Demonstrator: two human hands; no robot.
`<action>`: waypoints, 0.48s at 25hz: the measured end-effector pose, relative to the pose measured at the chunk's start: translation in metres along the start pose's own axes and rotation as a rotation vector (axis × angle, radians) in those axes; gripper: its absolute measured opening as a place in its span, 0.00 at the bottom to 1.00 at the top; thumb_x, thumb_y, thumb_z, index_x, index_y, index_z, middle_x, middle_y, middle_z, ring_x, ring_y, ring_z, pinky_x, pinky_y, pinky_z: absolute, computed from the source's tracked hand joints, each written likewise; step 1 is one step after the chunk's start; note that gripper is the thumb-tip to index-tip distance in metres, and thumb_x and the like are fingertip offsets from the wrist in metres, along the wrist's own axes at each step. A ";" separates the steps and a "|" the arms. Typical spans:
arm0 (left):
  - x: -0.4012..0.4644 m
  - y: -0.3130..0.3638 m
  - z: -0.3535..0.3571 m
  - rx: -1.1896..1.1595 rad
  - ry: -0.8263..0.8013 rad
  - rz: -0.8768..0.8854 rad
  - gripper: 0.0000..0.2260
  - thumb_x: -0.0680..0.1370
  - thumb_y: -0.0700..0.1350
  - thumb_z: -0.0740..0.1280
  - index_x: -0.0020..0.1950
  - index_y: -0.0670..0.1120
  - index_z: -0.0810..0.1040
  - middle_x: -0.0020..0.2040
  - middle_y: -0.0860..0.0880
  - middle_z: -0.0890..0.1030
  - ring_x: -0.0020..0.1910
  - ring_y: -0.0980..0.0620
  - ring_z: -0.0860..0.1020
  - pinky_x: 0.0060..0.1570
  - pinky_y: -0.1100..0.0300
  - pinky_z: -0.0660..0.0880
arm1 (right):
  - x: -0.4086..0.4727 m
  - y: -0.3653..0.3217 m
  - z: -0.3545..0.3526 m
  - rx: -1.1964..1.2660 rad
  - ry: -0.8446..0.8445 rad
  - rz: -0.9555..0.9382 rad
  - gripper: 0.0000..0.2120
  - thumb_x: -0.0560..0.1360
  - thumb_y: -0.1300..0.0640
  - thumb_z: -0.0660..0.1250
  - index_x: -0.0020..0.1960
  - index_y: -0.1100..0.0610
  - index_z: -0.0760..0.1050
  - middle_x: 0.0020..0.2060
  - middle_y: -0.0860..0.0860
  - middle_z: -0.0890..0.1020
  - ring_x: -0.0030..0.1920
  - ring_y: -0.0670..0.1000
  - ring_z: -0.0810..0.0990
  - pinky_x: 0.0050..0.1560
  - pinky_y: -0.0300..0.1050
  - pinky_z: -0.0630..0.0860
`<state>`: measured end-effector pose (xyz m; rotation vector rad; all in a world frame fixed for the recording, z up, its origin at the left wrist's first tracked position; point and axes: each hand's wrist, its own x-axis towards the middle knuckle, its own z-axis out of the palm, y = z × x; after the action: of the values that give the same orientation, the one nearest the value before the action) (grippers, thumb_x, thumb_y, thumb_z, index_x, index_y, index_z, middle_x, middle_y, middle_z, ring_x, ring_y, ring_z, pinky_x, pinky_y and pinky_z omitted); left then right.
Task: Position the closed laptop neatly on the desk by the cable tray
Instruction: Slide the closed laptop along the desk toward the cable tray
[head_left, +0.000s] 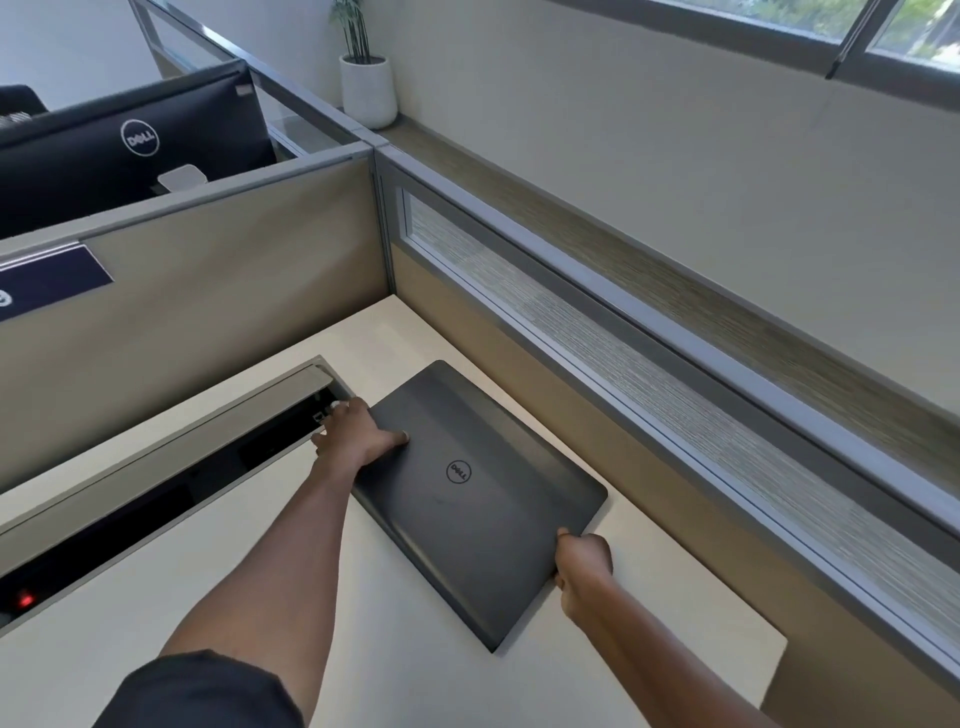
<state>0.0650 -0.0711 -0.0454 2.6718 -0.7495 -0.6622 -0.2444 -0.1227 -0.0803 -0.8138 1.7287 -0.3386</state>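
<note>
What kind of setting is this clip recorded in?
Most likely an open-plan office cubicle. A white desk with a built-in cable tray is enclosed by fabric partition panels, and a neighbouring workstation's monitor shows above the divider.

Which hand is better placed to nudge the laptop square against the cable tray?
Left. The left hand already grips the laptop edge beside the cable tray opening. The right hand holds the near corner, farther from the tray.
</note>
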 end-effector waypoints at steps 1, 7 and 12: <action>-0.004 -0.003 -0.002 -0.016 0.012 0.002 0.38 0.62 0.64 0.74 0.66 0.46 0.69 0.67 0.44 0.72 0.69 0.41 0.69 0.64 0.42 0.64 | -0.001 0.000 -0.001 -0.018 0.010 -0.008 0.15 0.81 0.55 0.61 0.57 0.68 0.73 0.37 0.57 0.76 0.32 0.55 0.74 0.37 0.47 0.73; -0.043 -0.027 -0.013 -0.137 0.053 -0.070 0.35 0.63 0.63 0.73 0.63 0.50 0.66 0.61 0.48 0.78 0.65 0.43 0.72 0.60 0.45 0.63 | -0.010 -0.001 -0.010 -0.125 -0.023 -0.120 0.16 0.82 0.56 0.59 0.58 0.69 0.73 0.40 0.57 0.78 0.38 0.56 0.76 0.44 0.48 0.73; -0.096 -0.061 -0.015 -0.198 0.137 -0.202 0.30 0.64 0.62 0.73 0.58 0.50 0.65 0.59 0.49 0.78 0.62 0.43 0.73 0.56 0.46 0.65 | -0.024 0.000 -0.012 -0.218 -0.074 -0.220 0.14 0.82 0.55 0.58 0.55 0.66 0.73 0.46 0.59 0.80 0.43 0.58 0.77 0.47 0.49 0.73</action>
<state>0.0252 0.0344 -0.0224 2.5967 -0.3607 -0.5611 -0.2523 -0.1083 -0.0591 -1.1662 1.6287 -0.2661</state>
